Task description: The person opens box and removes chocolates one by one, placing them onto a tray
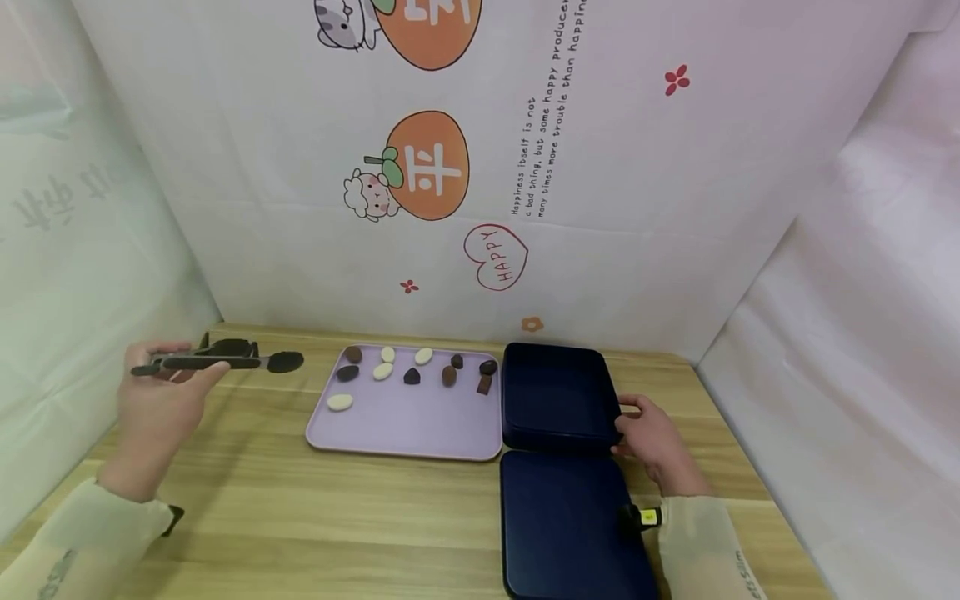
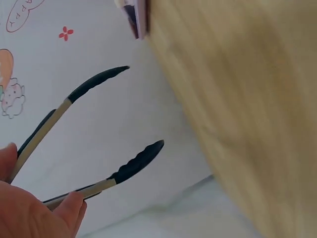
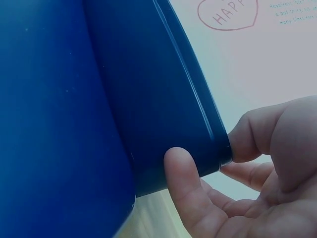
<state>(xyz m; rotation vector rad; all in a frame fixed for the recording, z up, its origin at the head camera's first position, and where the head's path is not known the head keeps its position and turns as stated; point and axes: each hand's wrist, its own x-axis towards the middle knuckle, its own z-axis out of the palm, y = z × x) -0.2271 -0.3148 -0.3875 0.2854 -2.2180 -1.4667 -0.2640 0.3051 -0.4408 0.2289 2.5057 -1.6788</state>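
My left hand [image 1: 161, 421] holds black-tipped tongs [image 1: 213, 363] above the left part of the table. In the left wrist view their arms are spread apart, and the black tips [image 2: 138, 161] have nothing between them. My right hand [image 1: 658, 442] grips a deep navy box [image 1: 558, 440] at its near right corner. The right wrist view shows one finger on the outer wall [image 3: 153, 109] and another at the rim. Left of the box, a lilac tray [image 1: 420, 433] carries several chocolate-like pieces: white ovals [image 1: 340, 402], brown ones [image 1: 449, 376] and dark ones [image 1: 412, 376].
A flat navy lid [image 1: 570, 525] lies just in front of the box, close to my right forearm. The wooden table [image 1: 337, 517] ends at a printed white cloth backdrop [image 1: 600, 275], with white cloth on both sides too.
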